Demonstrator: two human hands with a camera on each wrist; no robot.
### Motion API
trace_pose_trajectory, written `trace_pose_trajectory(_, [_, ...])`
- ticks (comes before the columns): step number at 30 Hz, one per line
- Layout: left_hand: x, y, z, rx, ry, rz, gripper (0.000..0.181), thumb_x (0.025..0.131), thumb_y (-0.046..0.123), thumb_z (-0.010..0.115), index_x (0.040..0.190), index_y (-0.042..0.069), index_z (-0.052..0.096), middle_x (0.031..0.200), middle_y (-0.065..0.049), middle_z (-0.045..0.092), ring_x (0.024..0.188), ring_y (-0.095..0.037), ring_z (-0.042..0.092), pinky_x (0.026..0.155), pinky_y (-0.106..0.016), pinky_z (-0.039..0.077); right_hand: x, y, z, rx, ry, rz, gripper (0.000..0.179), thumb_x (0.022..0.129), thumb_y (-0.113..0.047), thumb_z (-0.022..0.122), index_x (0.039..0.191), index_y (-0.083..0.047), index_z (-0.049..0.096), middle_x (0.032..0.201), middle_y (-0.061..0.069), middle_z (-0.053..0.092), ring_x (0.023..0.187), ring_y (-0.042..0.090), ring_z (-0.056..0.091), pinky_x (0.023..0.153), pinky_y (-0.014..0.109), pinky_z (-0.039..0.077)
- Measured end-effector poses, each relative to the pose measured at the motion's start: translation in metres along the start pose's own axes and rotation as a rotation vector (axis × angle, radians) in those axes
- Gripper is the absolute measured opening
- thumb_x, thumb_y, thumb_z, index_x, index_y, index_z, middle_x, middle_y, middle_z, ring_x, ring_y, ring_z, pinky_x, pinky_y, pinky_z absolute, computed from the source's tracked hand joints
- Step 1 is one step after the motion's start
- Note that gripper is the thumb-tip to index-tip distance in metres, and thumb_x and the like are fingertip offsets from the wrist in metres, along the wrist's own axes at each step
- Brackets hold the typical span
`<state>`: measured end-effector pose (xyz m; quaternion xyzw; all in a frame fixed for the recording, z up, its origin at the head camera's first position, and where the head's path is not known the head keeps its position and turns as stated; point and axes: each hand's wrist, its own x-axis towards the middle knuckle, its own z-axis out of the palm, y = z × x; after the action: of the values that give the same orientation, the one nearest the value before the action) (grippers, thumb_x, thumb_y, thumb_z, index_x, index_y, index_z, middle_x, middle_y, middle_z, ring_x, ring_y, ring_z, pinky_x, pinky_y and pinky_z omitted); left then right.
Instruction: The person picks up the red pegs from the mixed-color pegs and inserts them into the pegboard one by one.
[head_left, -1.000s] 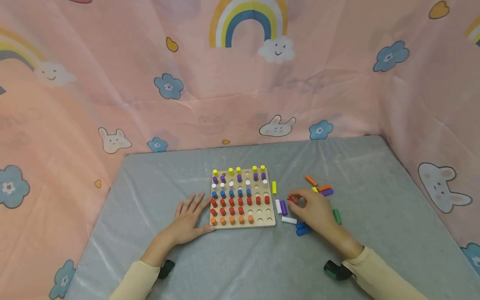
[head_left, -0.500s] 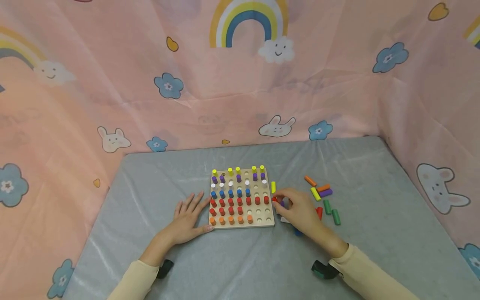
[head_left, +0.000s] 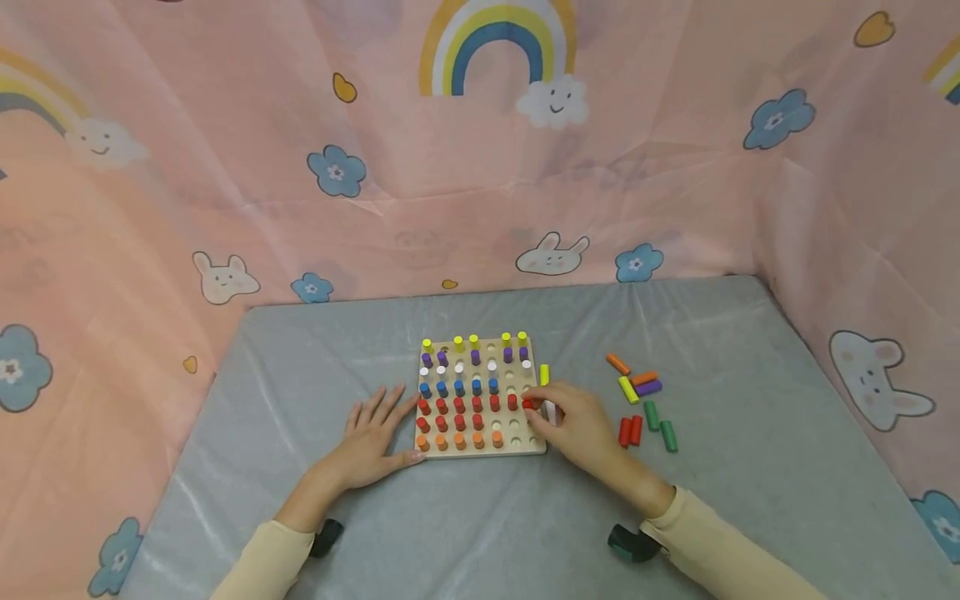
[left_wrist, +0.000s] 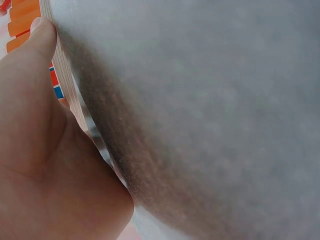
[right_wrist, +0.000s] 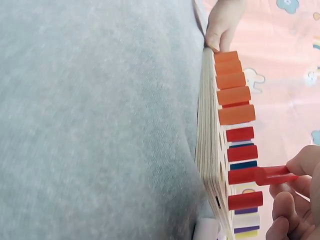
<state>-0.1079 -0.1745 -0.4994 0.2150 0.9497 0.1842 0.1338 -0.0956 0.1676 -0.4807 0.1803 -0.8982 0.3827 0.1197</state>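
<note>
A wooden pegboard holds rows of coloured pegs in the head view. My right hand is over the board's right edge, pinching a red peg between thumb and finger. In the right wrist view this peg is raised above the board, its end overlapping a standing red peg row. My left hand lies flat on the table with fingers spread at the board's left side, its thumb against the near left corner. Orange pegs stand along the board's near row.
Right of the right hand lie loose pegs: red, green, yellow, purple and orange. A yellow peg lies close beside the board. Pink printed cloth rises behind the grey table.
My right hand has moved left from the loose pegs to the board, carrying the red peg. Two red pegs have come into view behind it. My left hand has stayed in place.
</note>
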Motion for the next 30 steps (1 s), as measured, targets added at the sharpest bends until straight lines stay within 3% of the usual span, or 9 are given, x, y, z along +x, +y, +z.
trace_pose_trajectory(6, [0.001,-0.002,0.000,0.001,0.006,0.002,0.090,0.089,0.058,0.064,0.160,0.027,0.017,0.169,-0.008,0.008,0.155,-0.039,0.004,0.117,-0.069,0.005,0.004,-0.003,0.007,0.012,-0.013,-0.026,0.019,0.084,-0.015,0.077,0.103,-0.016,0.075,0.093,-0.003,0.073,0.057,0.001,0.042,0.052,0.016,0.037])
trace_pose_trajectory(16, [0.000,-0.001,-0.001,0.005,0.006,0.013,0.089,0.090,0.058,0.063,0.160,0.026,0.017,0.169,-0.009,0.009,0.155,-0.040,0.005,0.116,-0.070,0.006,0.005,-0.009,0.016,0.055,-0.037,-0.015,0.020,0.083,-0.013,0.079,0.103,-0.015,0.074,0.095,-0.003,0.074,0.062,0.014,0.052,0.056,0.017,0.041])
trace_pose_trajectory(23, [-0.001,-0.001,-0.001,-0.023,0.029,0.032,0.089,0.089,0.059,0.062,0.159,0.023,0.021,0.168,-0.012,0.012,0.154,-0.042,0.006,0.116,-0.070,0.005,0.006,-0.012,0.022,0.066,-0.038,-0.057,0.017,0.084,-0.014,0.079,0.100,-0.015,0.075,0.084,-0.007,0.070,0.063,0.005,0.048,0.057,0.017,0.040])
trace_pose_trajectory(30, [-0.003,-0.002,0.000,-0.058,0.059,0.053,0.089,0.088,0.064,0.060,0.159,0.024,0.022,0.167,-0.014,0.014,0.153,-0.044,0.007,0.115,-0.072,0.004,0.009,-0.014,0.025,0.052,-0.049,-0.069,0.019,0.083,-0.014,0.080,0.101,-0.015,0.076,0.089,-0.006,0.073,0.060,0.001,0.043,0.053,0.016,0.038])
